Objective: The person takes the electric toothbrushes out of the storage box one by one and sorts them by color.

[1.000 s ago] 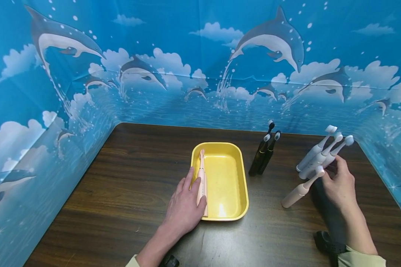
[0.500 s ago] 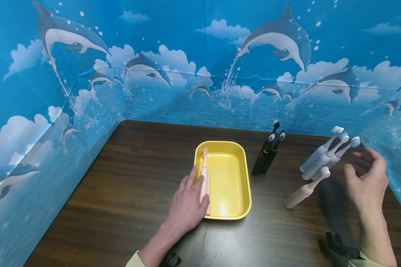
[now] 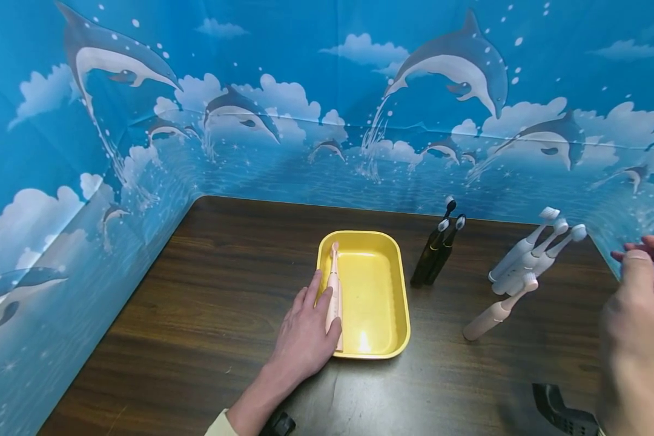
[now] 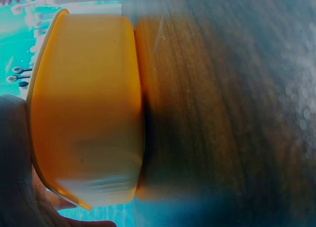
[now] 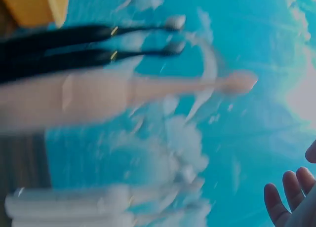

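Note:
A yellow tray (image 3: 398,290) stands mid-table with a pink electric toothbrush (image 3: 333,284) lying along its left wall. My left hand (image 3: 323,306) rests with straight fingers on the tray's left rim and touches that toothbrush; the left wrist view shows the tray's outer wall (image 4: 84,108) close up. My right hand (image 3: 640,254) hovers at the right edge above the table, fingers loosely spread, holding nothing. A second pink toothbrush (image 3: 496,312) lies on the table left of it, blurred in the right wrist view (image 5: 98,96).
Three white toothbrushes (image 3: 528,254) lie side by side at the back right, and black ones (image 3: 436,251) lie beside the tray. Blue dolphin-print walls (image 3: 327,121) enclose the dark wooden table (image 3: 196,303) on three sides.
My right hand has drawn back to the right and upward, away from the white and pink toothbrushes, with nothing in it. The left hand has stayed on the tray rim.

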Available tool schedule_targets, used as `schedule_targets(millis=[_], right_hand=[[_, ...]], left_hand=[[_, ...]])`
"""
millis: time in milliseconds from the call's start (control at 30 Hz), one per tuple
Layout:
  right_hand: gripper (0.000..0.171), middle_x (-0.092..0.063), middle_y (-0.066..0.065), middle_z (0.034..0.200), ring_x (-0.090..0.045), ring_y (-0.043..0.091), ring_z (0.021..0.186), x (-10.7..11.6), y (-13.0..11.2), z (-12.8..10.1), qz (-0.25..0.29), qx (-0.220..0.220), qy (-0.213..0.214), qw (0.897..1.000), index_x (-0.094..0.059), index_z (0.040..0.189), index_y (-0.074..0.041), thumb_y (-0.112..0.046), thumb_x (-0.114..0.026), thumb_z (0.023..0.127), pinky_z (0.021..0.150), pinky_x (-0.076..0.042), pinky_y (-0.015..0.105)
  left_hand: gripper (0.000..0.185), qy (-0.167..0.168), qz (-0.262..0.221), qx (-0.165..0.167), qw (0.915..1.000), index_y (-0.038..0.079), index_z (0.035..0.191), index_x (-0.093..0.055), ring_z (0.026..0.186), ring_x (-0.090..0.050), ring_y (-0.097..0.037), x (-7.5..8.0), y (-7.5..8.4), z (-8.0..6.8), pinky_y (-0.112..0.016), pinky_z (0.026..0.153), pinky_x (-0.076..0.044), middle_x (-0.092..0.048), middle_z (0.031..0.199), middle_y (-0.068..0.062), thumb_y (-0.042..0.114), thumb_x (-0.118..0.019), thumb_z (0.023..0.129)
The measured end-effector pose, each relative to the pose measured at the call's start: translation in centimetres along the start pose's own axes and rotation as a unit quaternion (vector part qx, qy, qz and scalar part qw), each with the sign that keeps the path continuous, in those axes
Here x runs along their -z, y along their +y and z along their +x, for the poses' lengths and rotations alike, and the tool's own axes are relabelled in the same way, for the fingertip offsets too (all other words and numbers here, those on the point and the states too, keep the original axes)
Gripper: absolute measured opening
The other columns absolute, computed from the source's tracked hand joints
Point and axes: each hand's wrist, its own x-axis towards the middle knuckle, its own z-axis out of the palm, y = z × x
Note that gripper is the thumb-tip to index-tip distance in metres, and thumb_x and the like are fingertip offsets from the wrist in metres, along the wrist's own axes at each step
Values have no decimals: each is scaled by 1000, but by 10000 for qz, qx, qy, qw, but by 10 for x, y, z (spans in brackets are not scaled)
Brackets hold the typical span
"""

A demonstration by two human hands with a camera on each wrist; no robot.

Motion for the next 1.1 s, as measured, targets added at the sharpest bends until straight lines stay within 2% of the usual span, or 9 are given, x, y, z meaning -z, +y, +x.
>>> schedule_targets(millis=[100, 200, 300, 500, 600, 700, 800, 900, 1100], right_hand=[[27, -58, -3, 112, -58, 11, 105, -7, -15, -6, 1083, 363, 6, 9935, -54, 127, 4, 4, -49, 101, 101, -46, 27], [28, -61, 10, 110, -62, 17, 98, -18, -28, -14, 2262, 845, -187, 9702, -50, 120, 11, 14, -52, 92, 94, -51, 25], [34, -61, 17, 108, -64, 21, 94, -31, -40, -26, 2867, 1077, -587, 9501, -47, 119, 15, 19, -52, 86, 89, -53, 25], [60, -59, 25, 119, -65, 30, 104, -65, -48, -76, 3736, 631, -1939, 9049, -36, 141, 12, 26, -50, 84, 89, -56, 30], [71, -56, 22, 131, -61, 32, 114, -85, -44, -105, 2978, 279, -2941, 9077, -30, 152, 4, 23, -53, 87, 94, -54, 30], [74, -54, 17, 140, -59, 30, 121, -104, -35, -124, 1847, -262, -3973, 8985, -32, 155, -3, 13, -62, 90, 97, -53, 33], [65, -55, 15, 144, -61, 30, 124, -121, -29, -134, 762, -778, -4834, 8686, -40, 152, -4, -2, -66, 93, 97, -53, 43], [57, -56, 21, 142, -63, 35, 122, -136, -24, -141, 251, -1216, -5356, 8353, -46, 147, 3, -9, -65, 95, 92, -56, 49], [52, -62, 25, 130, -68, 35, 109, -161, -20, -153, 471, -2078, -5607, 8001, -47, 144, 10, -7, -62, 97, 75, -61, 41]], left_hand=[[56, -1, -1, 4, 10000, 8, 145, -57, 140, -41, -45, 0, 0, 0, -62, 104, -43, -25, 168, -8, 32, -62, 95], [56, -6, -15, 13, 10000, 8, 145, -57, 140, -41, -45, 0, -1, 1, -62, 103, -43, -24, 168, -8, 32, -61, 95], [56, -15, -31, 21, 10000, 7, 146, -56, 140, -41, -45, 0, 0, 2, -62, 103, -43, -24, 168, -8, 31, -61, 95], [56, -75, -22, 44, 10000, 7, 145, -56, 140, -40, -45, 1, -1, 3, -62, 103, -43, -24, 168, -8, 31, -61, 96], [55, -45, -17, 15, 10000, 7, 145, -57, 140, -41, -45, 1, -2, 3, -62, 103, -44, -25, 168, -9, 31, -61, 95], [55, 8, -16, -37, 10000, 7, 144, -57, 140, -41, -46, 1, -3, 3, -62, 102, -44, -26, 167, -9, 32, -61, 95], [54, 62, -33, -114, 9999, 7, 143, -58, 139, -42, -46, 0, -3, 2, -62, 102, -44, -28, 167, -9, 31, -61, 95], [53, 108, -50, -180, 9998, 6, 142, -59, 138, -43, -46, 0, -4, 2, -62, 100, -45, -28, 167, -9, 31, -61, 95], [53, 172, -140, -219, 9995, 5, 142, -59, 138, -43, -45, -1, -4, 1, -63, 98, -47, -28, 167, -9, 29, -62, 94]])
